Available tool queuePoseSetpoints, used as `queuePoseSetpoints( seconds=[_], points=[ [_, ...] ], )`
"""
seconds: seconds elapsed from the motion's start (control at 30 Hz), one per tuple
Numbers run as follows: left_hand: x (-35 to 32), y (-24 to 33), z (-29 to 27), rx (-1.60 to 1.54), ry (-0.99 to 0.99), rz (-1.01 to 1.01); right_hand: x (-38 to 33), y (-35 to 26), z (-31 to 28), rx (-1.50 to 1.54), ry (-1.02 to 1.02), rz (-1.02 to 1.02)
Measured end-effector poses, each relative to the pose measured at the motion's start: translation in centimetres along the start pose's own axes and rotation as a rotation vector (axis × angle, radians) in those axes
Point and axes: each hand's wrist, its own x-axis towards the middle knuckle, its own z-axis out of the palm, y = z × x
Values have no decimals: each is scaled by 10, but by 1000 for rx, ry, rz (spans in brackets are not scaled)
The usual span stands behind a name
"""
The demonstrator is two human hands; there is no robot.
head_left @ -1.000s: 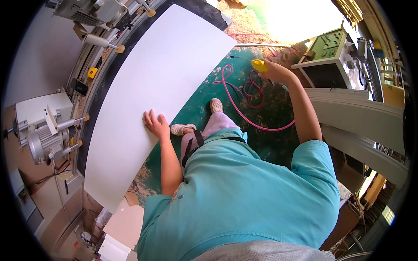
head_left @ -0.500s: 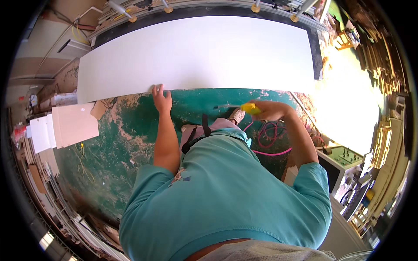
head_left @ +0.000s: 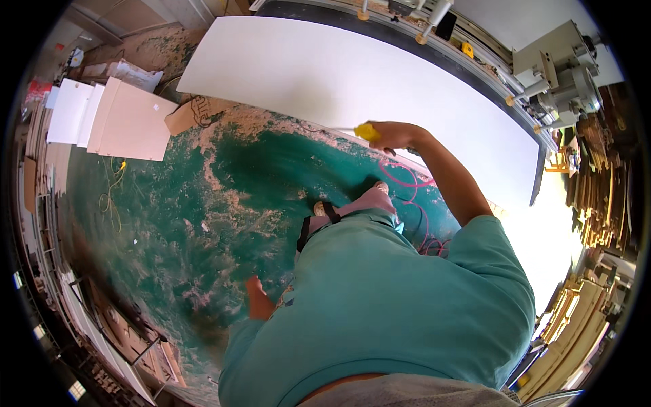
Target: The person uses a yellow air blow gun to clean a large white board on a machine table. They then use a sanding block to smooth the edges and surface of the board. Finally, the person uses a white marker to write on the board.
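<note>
- Right hand [head_left: 400,137]: closed around the yellow-handled tool [head_left: 367,131], centre of the frame. Gripping at the handle presumably keeps the thin rod clear, pointing left.
- Rod: overlaps the near edge of the white panel [head_left: 352,74] in view; contact cannot be determined.
- White panel: spans upper centre to right of the frame, flat, on the black bed [head_left: 319,15], which appears to carry its weight.
- Pink hose [head_left: 426,224]: looped slack below the right hand, likely to allow free reach; its join to the tool is not clear.
- Left hand [head_left: 255,287]: lower centre-left, beside the body, apart from the panel; blurred, finger state cannot be determined.
</note>
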Motion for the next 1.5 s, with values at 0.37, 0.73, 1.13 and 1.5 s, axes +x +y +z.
queuePoseSetpoints(
  seconds=[0.37,0.73,1.13,1.5],
  points=[
    [70,38,-30,-1101,309,-299,235,-101,-92,68,309,30],
    [122,25,-276,-1093,527,-433,532,-218,-263,-173,761,11],
    [230,14,-433,-1026,458,-180,427,-334,12,-146,-496,-213],
    [334,223,-606,-872,148,448,219,-296,155,420,-83,-221]
  ],
)
